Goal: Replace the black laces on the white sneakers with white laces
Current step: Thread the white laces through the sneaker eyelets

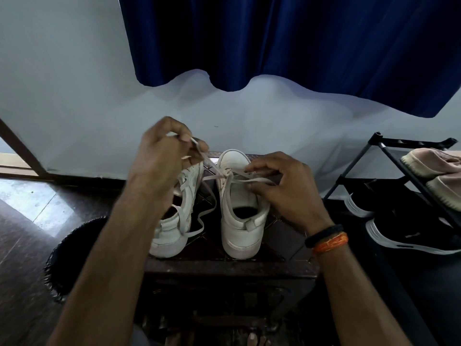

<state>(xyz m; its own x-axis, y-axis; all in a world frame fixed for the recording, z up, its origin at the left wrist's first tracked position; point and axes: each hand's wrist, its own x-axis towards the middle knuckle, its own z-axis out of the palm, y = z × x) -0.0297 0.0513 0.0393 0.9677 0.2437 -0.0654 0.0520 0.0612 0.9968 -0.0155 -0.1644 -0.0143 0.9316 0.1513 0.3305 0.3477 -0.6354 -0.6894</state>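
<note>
White laces (252, 181), thin, soft and floppy, cross the right sneaker (240, 208) on a dark wooden stool (224, 268). Left hand (162, 156) pinches one end, lifted; right hand (282, 188) pinches the other strand near the eyelets. Gripping near the tips looks easiest.
</note>
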